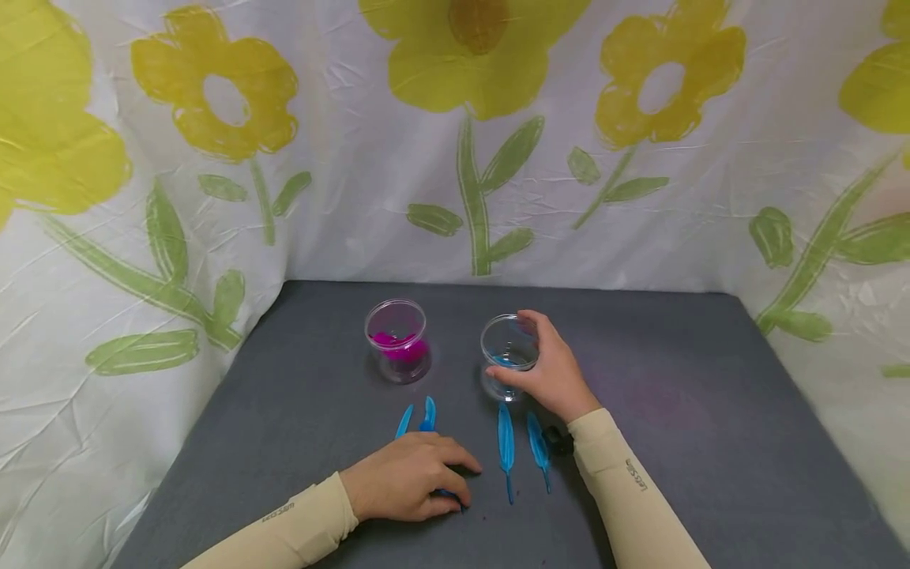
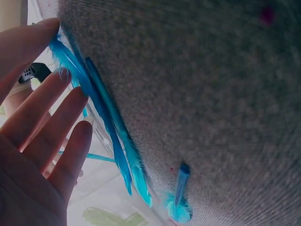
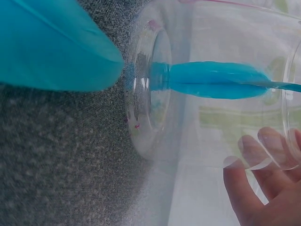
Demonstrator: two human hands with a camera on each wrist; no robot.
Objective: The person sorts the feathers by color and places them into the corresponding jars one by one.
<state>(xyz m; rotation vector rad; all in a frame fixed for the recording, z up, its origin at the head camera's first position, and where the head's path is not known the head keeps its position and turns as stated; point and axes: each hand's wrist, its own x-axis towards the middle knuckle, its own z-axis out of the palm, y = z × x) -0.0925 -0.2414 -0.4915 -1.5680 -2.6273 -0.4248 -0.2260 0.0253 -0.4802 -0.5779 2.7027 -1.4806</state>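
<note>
My right hand (image 1: 550, 371) grips a clear plastic cup (image 1: 490, 344) near its rim, thumb on the near side. A blue feather (image 3: 216, 80) stands inside that cup, quill upward. My left hand (image 1: 415, 478) is low over the dark cloth, fingers spread and slightly bent. In the left wrist view, the fluffy end of a blue feather (image 2: 101, 103) lies by the left thumb and forefinger; whether they press it I cannot tell. Two more blue feathers, one (image 1: 505, 438) and another (image 1: 538, 444), lie just in front of the cup. Blue tips (image 1: 429, 415) show beyond the left hand.
A second clear cup (image 1: 396, 303) holding magenta feathers (image 1: 404, 348) stands left of the gripped one. Dark grey cloth (image 1: 675, 442) covers the table. A white curtain (image 1: 348, 197) with yellow flowers hangs behind and at both sides.
</note>
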